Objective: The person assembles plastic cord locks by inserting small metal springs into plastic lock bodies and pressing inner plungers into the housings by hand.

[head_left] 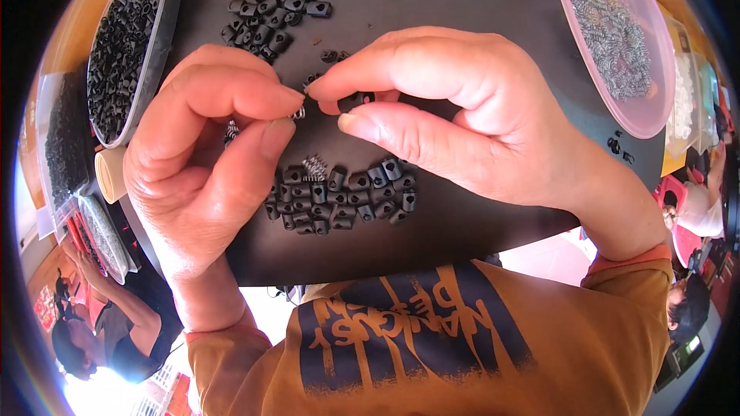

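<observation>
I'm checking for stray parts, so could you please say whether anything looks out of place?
A loose coil spring sits at the upper edge of the grouped black barrel-shaped parts; it looks stray, as the pink tub holds many springs. A few black pieces also lie apart beside that tub.

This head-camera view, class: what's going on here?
A person's bare left hand pinches a silver, coiled metal spring; the bare right hand is close by, thumb and forefinger apart. Below in the picture, a loose spring lies at the edge of a cluster of small, black, tube-shaped pieces on the dark table. More springs sit in a pale pink oval tub at right.
</observation>
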Tool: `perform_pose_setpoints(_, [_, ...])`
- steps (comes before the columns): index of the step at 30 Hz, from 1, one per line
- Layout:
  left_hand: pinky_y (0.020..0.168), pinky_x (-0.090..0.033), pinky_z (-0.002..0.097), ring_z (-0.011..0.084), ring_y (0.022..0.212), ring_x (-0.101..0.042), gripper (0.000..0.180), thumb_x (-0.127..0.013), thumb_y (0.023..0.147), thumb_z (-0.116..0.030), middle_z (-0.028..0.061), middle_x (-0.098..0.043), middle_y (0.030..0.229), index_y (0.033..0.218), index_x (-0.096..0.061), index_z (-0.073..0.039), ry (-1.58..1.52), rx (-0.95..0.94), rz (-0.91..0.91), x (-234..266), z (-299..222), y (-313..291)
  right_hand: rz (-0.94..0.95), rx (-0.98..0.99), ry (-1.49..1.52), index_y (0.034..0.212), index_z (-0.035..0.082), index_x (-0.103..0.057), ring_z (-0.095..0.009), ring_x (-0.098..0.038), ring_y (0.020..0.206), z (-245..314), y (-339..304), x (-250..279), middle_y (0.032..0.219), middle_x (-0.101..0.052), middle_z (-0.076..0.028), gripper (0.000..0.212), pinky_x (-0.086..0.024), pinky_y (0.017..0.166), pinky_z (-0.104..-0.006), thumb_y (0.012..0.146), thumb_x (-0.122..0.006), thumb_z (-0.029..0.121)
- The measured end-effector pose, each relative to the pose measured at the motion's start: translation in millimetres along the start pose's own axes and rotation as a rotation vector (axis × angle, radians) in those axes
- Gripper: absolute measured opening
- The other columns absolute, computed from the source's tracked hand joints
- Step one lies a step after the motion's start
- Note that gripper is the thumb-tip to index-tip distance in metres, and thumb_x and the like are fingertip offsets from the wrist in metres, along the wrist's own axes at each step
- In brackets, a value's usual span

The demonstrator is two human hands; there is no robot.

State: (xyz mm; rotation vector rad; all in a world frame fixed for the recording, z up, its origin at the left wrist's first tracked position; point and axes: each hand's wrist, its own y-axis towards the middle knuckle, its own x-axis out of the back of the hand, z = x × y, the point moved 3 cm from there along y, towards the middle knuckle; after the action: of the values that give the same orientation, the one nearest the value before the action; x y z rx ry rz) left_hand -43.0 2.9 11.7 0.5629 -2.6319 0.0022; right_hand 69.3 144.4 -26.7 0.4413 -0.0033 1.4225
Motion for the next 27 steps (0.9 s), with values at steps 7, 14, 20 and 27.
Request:
perform_pose_setpoints(7, [0.061, -0.037, 0.0192, 0.0119, 0.075, -0.047, 0.014, -0.061, 0.076, 0.0, 0.0112, -0.053, 0.09, 0.09, -0.056, 0.001, -0.081, -0.025, -0.08, -5, 2, -2, -0.061, -0.118, 0.134, 0.097, -0.002, -0.064, -0.015, -0.057, 0.071, 4, -2, -1, 0.081, -0.062, -0.009, 0.02, -0.044, 0.065, -0.0241, 0.077, -0.065, -0.001])
perform_pose_setpoints(14, [0.055, -0.036, 0.0167, 0.0089, 0.066, -0.047, 0.015, -0.061, 0.078, -0.001, 0.0113, -0.054, 0.087, 0.091, -0.055, 0.003, -0.148, -0.036, -0.104, -13, 3, -2, -0.125, 0.016, 0.041, 0.09, 0.002, -0.064, -0.018, -0.054, 0.061, 4, 1, 2, 0.072, -0.058, -0.007, 0.018, -0.042, 0.054, -0.0274, 0.073, -0.066, 0.001])
perform_pose_setpoints(20, [0.055, -0.037, 0.0167, 0.0075, 0.063, -0.046, 0.017, -0.061, 0.079, -0.001, 0.0119, -0.055, 0.087, 0.093, -0.054, 0.003, -0.131, -0.031, -0.118, -13, 1, -4, -0.14, -0.071, 0.027, 0.087, 0.005, -0.058, -0.022, -0.056, 0.055, 5, 0, 2, 0.062, -0.054, -0.007, 0.019, -0.043, 0.049, -0.0314, 0.07, -0.066, 0.004])
perform_pose_setpoints(27, [0.056, -0.038, 0.0181, 0.0096, 0.065, -0.048, 0.015, -0.061, 0.078, -0.001, 0.0126, -0.055, 0.087, 0.091, -0.055, 0.003, -0.125, -0.015, -0.075, -15, -2, -2, -0.108, -0.136, -0.051, 0.088, 0.006, -0.051, -0.027, -0.056, 0.055, 8, -1, 1, 0.06, -0.053, -0.009, 0.026, -0.043, 0.049, -0.0357, 0.067, -0.067, 0.004])
